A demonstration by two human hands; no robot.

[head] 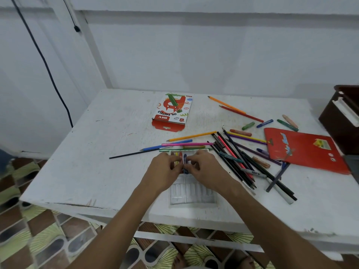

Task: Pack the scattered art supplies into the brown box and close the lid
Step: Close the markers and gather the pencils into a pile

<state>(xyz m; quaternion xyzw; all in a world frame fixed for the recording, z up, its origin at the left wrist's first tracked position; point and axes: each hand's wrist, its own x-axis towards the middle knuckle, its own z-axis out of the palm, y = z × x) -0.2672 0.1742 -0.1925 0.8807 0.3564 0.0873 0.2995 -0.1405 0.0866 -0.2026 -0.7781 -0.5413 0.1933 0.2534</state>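
**Both hands on a blue crayon over the tray**

I see my left hand [167, 167] and right hand [204, 166] pinching a blue crayon [185, 162] together above the clear plastic tray [192, 193]. The carton [172, 113] beyond reads "DIY" and "OIL PASTELS". A grey marker [254, 173] in the pencil pile [239, 154] also says "DIY". The red pack [305, 150] has blurred script. The brown box [342, 117] sits at the table's [97, 152] far right edge.

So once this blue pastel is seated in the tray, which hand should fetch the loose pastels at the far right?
Probably the right hand. The green pastel, blue pastel and the rest lie to its own side, past the pencil pile. The left hand would have to cross over the clear tray and the other arm.
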